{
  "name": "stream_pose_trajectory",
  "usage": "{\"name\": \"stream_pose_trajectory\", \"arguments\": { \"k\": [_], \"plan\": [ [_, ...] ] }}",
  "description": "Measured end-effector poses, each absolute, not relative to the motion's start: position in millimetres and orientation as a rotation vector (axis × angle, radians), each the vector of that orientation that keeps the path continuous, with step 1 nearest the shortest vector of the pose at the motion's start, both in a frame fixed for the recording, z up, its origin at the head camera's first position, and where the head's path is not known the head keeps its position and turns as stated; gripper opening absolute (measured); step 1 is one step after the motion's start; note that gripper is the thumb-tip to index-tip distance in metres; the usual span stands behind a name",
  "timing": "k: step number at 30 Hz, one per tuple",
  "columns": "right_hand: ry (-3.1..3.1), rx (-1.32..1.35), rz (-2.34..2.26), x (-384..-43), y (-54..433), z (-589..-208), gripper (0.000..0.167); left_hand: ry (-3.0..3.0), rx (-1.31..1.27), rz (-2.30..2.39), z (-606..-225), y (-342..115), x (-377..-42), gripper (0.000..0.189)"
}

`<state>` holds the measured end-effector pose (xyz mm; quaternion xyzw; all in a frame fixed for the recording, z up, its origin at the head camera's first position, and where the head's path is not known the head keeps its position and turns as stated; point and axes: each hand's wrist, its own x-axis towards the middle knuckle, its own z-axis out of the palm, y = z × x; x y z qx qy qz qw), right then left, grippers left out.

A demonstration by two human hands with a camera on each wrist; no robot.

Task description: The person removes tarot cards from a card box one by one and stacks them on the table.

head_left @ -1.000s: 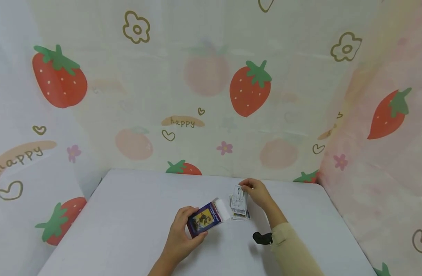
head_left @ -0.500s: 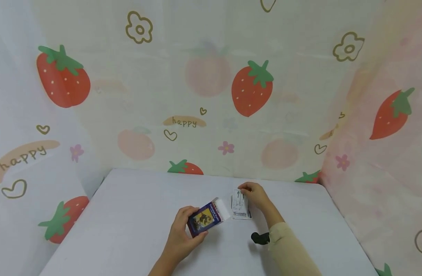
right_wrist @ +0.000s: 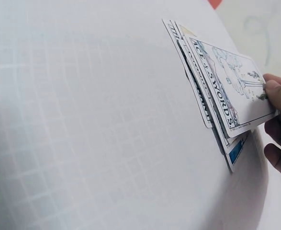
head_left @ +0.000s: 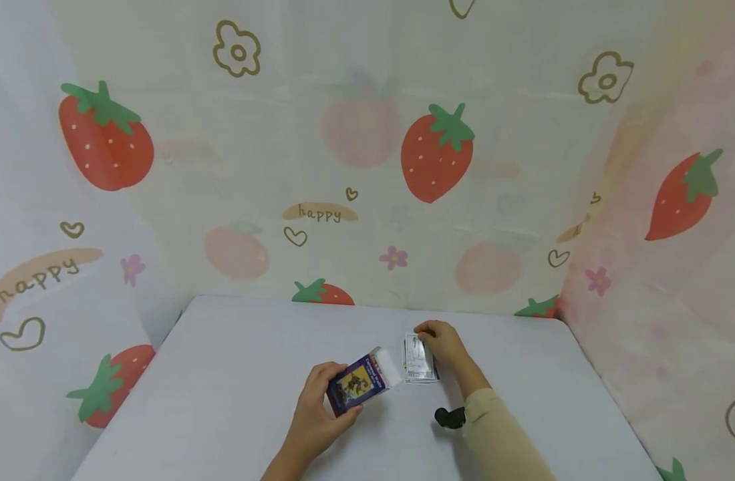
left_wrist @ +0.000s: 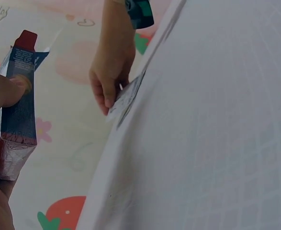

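Note:
My left hand (head_left: pixel 316 407) grips a small blue card box (head_left: pixel 357 383) with a yellow picture on its front. The box is tilted, and its white end flap (head_left: pixel 389 366) stands open toward the right. In the left wrist view the thumb presses the narrow side of the box (left_wrist: pixel 19 112). A loose stack of tarot cards (head_left: pixel 420 359) lies on the table, right of the box. My right hand (head_left: pixel 446 344) pinches the far end of the top card, an Ace of Swords (right_wrist: pixel 236 84) in the right wrist view. Beneath it the other cards (right_wrist: pixel 190 72) lie unevenly fanned.
The white table (head_left: pixel 223 401) carries a faint grid of light in the wrist views. Behind it hangs a strawberry-printed curtain (head_left: pixel 343 167), with more of it at both sides. A black wrist device (head_left: pixel 450 417) sticks out by the right sleeve (head_left: pixel 500 434).
The right hand has come slightly nearer with its card, which now lies over the stack more squarely. The left hand and box stay nearly in place.

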<state>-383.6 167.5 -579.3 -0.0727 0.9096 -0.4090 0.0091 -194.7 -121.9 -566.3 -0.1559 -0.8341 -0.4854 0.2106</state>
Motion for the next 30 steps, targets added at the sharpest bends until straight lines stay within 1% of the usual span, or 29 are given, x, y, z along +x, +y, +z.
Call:
{"name": "stream_pose_trajectory", "arguments": {
  "k": [6,22,30],
  "plan": [
    [2.866,-0.23,-1.228,-382.6,167.9,-578.7,0.013,-2.311,-0.42,-1.339,-566.8,-121.7,-194.3,0.073],
    [2.993,-0.37,-1.087,-381.2,166.3,-578.0,0.009,-2.3,-0.425,-1.332,-567.0,-119.6,-195.2,0.074],
    [2.949,-0.305,-1.15,-376.1,168.2,-575.2,0.013,-2.298,-0.417,-1.364,-565.3,-119.0,-193.1,0.073]
  ]
}}
